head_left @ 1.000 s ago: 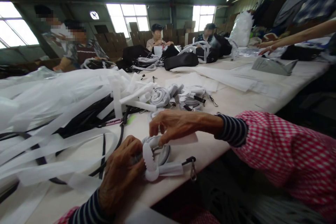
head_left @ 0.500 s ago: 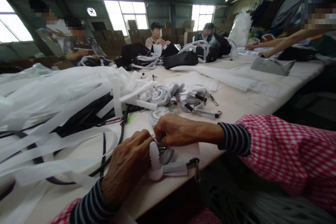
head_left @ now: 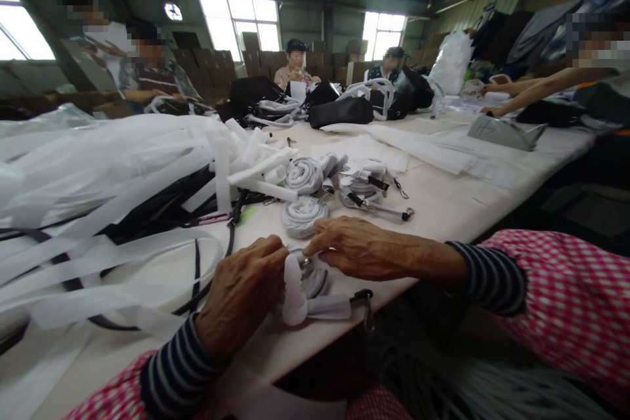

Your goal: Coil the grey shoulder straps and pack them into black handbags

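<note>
Near the table's front edge, my left hand (head_left: 249, 292) is closed on a coiled grey strap (head_left: 315, 283), its fingertips partly hidden behind a white notched tie (head_left: 294, 292). At the coil's far side is my right hand (head_left: 352, 246), its index finger reaching toward the strap and the other fingers curled; whether it pinches anything is hidden. One end of the strap, sleeved in white foam (head_left: 329, 307), points right and carries a metal snap hook (head_left: 369, 315). Just beyond my hands lies a wrapped white coil (head_left: 304, 215).
More coiled straps (head_left: 363, 180) with clips lie farther back. On the left are a heap of white foam strips (head_left: 123, 157) and black straps (head_left: 157, 210). Black bags (head_left: 342, 111) stand at the far side, where several people sit or stand. A grey folded card (head_left: 504, 131) is at right.
My right hand has drawn slightly right and its fingers have loosened from the tight pinch. My left hand stays at the coil. The co-worker's arms at right have shifted.
</note>
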Demonstrator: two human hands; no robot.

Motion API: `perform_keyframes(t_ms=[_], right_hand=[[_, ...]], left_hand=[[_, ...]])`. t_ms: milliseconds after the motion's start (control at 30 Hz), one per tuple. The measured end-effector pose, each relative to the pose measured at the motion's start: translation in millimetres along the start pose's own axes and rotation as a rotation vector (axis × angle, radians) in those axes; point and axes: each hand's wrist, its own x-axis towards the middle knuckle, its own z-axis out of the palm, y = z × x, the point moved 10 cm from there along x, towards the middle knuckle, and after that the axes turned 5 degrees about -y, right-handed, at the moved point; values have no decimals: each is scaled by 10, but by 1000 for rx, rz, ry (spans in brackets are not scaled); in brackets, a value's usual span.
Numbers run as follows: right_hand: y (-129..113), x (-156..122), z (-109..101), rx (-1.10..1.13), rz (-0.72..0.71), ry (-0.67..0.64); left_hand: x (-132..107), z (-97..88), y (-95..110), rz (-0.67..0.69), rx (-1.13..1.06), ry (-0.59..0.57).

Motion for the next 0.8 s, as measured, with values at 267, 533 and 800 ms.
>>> perform_keyframes(t_ms=[267,533,800], right_hand=[[43,233,-2,165,65,-156],[423,197,192,659,307,-36],[422,196,226,752,268,6]], left_hand=[[239,60,-245,-126,-544,-129],[322,162,-248,-108,-635,-261],[232,93,-160,-64,-672,-240]])
